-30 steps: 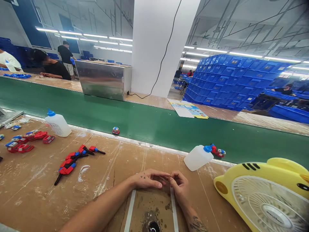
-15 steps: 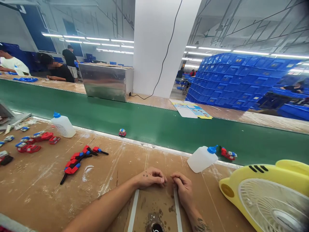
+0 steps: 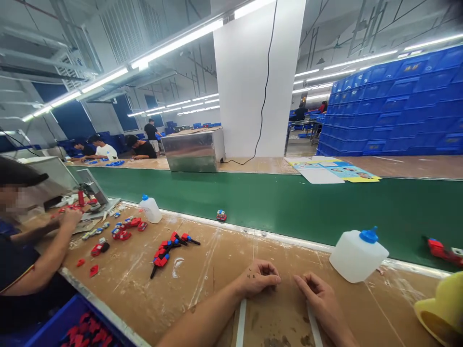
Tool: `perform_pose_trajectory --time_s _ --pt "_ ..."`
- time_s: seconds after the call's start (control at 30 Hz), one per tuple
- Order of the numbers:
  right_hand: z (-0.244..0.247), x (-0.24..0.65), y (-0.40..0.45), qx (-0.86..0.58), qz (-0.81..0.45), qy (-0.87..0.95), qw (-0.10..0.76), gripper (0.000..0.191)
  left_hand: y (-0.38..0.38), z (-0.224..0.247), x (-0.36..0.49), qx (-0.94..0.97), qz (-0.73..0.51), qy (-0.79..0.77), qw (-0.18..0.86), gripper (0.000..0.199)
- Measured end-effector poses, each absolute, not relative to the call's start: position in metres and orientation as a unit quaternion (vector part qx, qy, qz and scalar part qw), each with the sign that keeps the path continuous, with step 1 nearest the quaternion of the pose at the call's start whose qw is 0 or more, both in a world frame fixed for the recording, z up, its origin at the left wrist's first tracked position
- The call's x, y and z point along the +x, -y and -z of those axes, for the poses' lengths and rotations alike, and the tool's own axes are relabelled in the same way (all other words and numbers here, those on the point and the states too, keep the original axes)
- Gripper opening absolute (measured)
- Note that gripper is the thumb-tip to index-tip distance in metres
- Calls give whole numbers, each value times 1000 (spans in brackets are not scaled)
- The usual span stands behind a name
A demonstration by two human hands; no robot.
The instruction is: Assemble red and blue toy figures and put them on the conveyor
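Observation:
My left hand [image 3: 260,279] rests on the brown work table [image 3: 202,299], its fingers loosely curled in with the thumb beside them. Opposite it, a small gap away, lies my right hand [image 3: 318,293], curled in the same loose way. No object shows in either hand. White tape strips [image 3: 241,320] run along the table under my wrists, with dark wet spots between them. To the right of my right hand stands a translucent glue-like bottle [image 3: 356,258] with a blue cap. Left of my left hand lies a cluster of red, blue and black toy parts [image 3: 162,253].
A green conveyor belt [image 3: 271,205] crosses behind the table, carrying a small toy car [image 3: 222,215] and more red parts [image 3: 436,248]. Another bottle [image 3: 151,210] stands at left near toy cars [image 3: 125,234]. A co-worker [image 3: 21,260] sits left beside a blue bin [image 3: 54,323]. A yellow fan edge [image 3: 446,303] shows right.
The view has turned left and up, bringing the co-worker and blue bin into sight. The fan has mostly left the frame. My hands stay on the table, slightly farther apart, still curled.

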State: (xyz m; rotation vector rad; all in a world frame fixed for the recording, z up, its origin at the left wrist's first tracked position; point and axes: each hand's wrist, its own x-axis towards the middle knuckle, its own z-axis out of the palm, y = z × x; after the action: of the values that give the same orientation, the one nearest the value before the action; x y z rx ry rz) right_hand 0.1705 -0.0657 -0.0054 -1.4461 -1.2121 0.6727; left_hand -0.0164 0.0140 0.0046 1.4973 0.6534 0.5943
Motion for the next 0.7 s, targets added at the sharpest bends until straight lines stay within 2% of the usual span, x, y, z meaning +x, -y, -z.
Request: perform_pose_trajectory --time_s 0.07,0.23,0.33,0.43,0.57,0.7 --pt "8 171 65 -611 -277 518 530 50 -19 -11 -24 706 -261 -326 572 49" --pt "11 172 63 -612 -255 537 522 54 -49 -43 -71 801 -249 -430 334 19" --pt "12 172 63 -606 -248 543 526 54 -71 -65 -123 809 -217 -512 187 39" --pt "13 172 63 -593 -248 551 532 52 -81 -81 -183 781 -146 -603 68 47" --pt "16 172 61 -592 -245 548 537 53 -79 -82 -233 763 -33 -645 -2 35" --pt "17 173 59 -588 -229 557 540 55 -70 -68 -219 806 -10 -591 -20 32"
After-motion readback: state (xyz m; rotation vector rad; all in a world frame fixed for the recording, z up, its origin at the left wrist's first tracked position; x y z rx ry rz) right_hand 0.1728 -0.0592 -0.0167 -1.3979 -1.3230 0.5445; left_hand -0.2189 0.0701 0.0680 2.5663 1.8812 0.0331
